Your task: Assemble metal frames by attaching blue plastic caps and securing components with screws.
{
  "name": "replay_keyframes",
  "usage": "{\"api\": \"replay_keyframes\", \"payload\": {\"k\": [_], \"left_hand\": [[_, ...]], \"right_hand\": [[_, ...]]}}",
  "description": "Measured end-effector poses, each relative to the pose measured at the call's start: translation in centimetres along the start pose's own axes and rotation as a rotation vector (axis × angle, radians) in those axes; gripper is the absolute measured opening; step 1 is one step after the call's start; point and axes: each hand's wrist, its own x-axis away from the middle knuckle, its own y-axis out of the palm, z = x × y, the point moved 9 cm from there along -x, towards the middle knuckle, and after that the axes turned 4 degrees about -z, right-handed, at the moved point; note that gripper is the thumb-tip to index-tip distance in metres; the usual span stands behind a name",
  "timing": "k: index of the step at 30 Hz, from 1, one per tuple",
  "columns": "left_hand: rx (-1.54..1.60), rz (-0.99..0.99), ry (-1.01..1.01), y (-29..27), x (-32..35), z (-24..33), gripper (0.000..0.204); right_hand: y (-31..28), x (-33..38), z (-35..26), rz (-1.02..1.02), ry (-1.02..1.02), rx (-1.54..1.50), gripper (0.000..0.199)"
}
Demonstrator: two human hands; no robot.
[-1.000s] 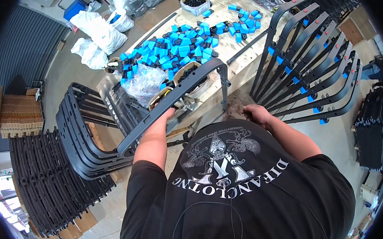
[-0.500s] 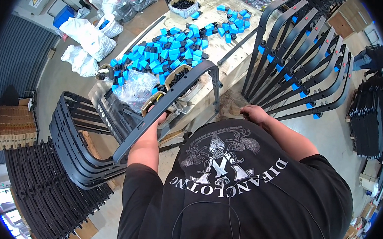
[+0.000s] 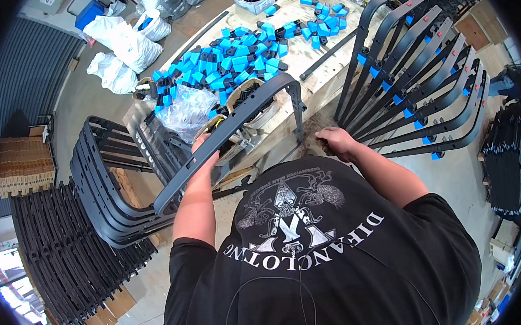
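A black tubular frame [image 3: 229,129] with rounded corners stands upright in front of me, one corner high and the bar sloping down to the left. My left hand [image 3: 199,143] is at this bar, partly covered by it, beside a small open box with something yellow in it; its fingers are mostly hidden. To the right, next to the table's near edge, my right hand [image 3: 337,140] is closed, fingers curled together. A dark bit shows below its fingertips, too small to name. A carton of black parts [image 3: 245,97] sits just behind the frame.
Blue-and-black plastic pieces [image 3: 223,59] lie heaped on the wooden table [image 3: 302,69], beside a clear plastic bag [image 3: 187,110]. Several black frames [image 3: 416,100] fan out at right; more frames [image 3: 92,180] stack at left. White sacks [image 3: 134,47] rest on the floor.
The whole view has shifted slightly. My right hand has moved a little up and left, staying closed. My left hand shows more above the frame's bar.
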Motion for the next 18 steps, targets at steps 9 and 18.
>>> {"api": "replay_keyframes", "payload": {"k": [9,18], "left_hand": [[1.005,-0.273,-0.127,0.7,7.6,6.8,0.022],[1.042,-0.776,0.043,6.7,17.7,23.7,0.043]], "right_hand": [[4.1,-0.6,-1.6,-0.194,0.068,0.014,0.022],[12.3,-2.3,-3.6,-0.578,0.143,-0.267,0.04]]}}
